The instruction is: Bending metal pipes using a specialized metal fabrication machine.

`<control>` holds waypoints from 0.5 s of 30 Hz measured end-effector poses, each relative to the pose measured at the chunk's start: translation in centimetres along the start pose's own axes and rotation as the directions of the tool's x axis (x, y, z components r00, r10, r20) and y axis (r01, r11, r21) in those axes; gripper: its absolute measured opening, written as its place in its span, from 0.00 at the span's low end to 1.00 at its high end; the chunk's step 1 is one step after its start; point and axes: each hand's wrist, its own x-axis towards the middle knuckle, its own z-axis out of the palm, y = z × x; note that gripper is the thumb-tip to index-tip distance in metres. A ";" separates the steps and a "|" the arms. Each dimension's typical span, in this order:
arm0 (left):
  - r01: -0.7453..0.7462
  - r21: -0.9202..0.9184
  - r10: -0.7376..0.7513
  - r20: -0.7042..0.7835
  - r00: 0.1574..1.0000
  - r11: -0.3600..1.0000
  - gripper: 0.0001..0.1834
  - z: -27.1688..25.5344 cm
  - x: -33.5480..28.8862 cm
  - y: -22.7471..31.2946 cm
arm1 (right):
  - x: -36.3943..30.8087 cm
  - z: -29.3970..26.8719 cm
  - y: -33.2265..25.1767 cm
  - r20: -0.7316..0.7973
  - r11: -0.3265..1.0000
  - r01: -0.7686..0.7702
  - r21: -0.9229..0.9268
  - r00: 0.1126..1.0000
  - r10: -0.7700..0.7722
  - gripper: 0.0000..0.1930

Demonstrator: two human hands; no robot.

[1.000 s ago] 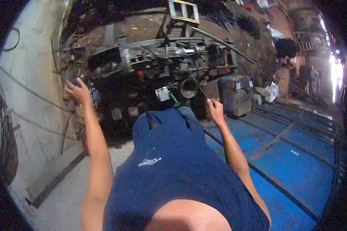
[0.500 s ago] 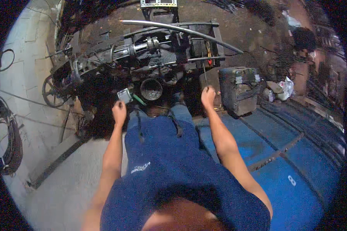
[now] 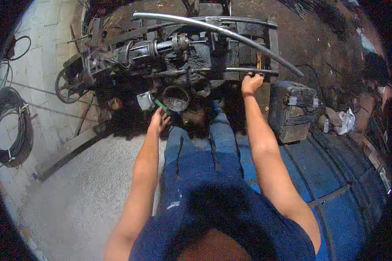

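My left hand is just below the green handle beside a pale metal box-shaped piece. Its fingers look loosely apart, with nothing visible in them. Farther right, my right hand is at the near metal rail of a dark, greasy machine. The fingers there are curled; what they hold, if anything, is hidden. A yellow-handled tool lies right beyond that hand. Across the machine rests a long, slightly bent metal pipe.
A metal bucket stands under the machine. At right are a dirty dark canister and a white plastic bag. Coiled black cable lies at left, near a handwheel. Blue sheeting covers the floor at right.
My right hand has moved forward to the rail; the thin rod it held is no longer visible. My left hand has come from beside the metal piece to below the green handle. The view has shifted.
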 end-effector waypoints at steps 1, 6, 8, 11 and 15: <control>-0.015 -0.119 0.016 0.010 1.000 0.993 0.29 0.5 -0.6 0.0 | -0.2 -0.3 -0.3 0.011 1.000 0.006 0.001 1.000 -0.006 0.09; 0.005 0.045 -0.002 -0.079 0.997 0.999 0.18 3.1 -1.8 3.4 | -1.2 -2.3 0.0 -0.055 0.991 0.108 0.082 0.993 -0.103 0.11; 0.105 -0.338 -0.062 0.133 0.989 0.935 0.18 0.7 -2.0 5.1 | -2.9 -4.8 -2.5 0.177 0.978 0.016 0.209 0.983 -0.054 0.10; 0.265 -0.675 -0.103 0.271 0.957 0.689 0.19 1.8 -3.9 7.7 | -4.2 -8.8 -8.4 0.291 0.928 0.136 0.348 0.925 -0.245 0.05; 0.329 -0.697 -0.155 0.303 0.940 0.637 0.19 2.5 -3.6 8.2 | -0.2 -14.2 -19.0 0.060 0.656 0.581 0.482 0.725 -0.686 0.04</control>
